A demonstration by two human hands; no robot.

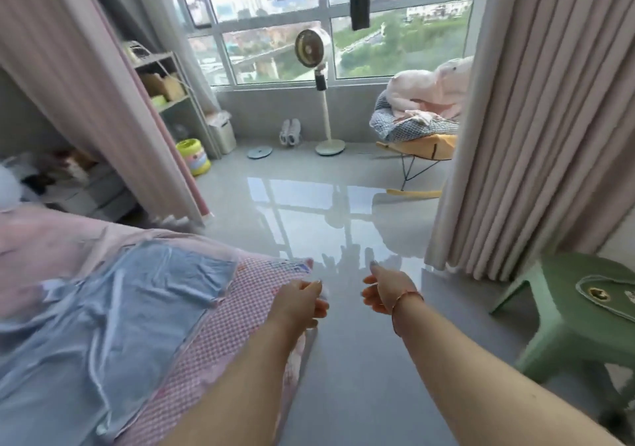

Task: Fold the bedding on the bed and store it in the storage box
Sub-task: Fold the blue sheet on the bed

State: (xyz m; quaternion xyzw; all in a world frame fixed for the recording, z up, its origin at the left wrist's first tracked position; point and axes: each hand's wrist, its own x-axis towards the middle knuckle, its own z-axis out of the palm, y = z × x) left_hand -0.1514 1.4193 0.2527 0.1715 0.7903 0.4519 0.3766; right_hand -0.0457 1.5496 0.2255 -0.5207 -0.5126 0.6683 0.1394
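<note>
A pale blue satin sheet [103, 315] lies spread and wrinkled over the bed [44, 249] at the lower left, on top of a pink checked cover [233, 325]. My left hand [299, 304] is at the bed's near corner, its fingers curled at the edge of the checked cover; the grip itself is hidden. My right hand [388, 289] hovers over the floor just right of that corner, fingers loosely spread and holding nothing. No storage box shows in this view.
Pink curtains hang at left [103, 108] and right [532, 119]. A green plastic stool [577, 328] stands at the lower right. Beyond the glossy grey floor [343, 212] are a standing fan [321, 91], a rocking chair piled with bedding [422, 115] and a shelf [171, 101].
</note>
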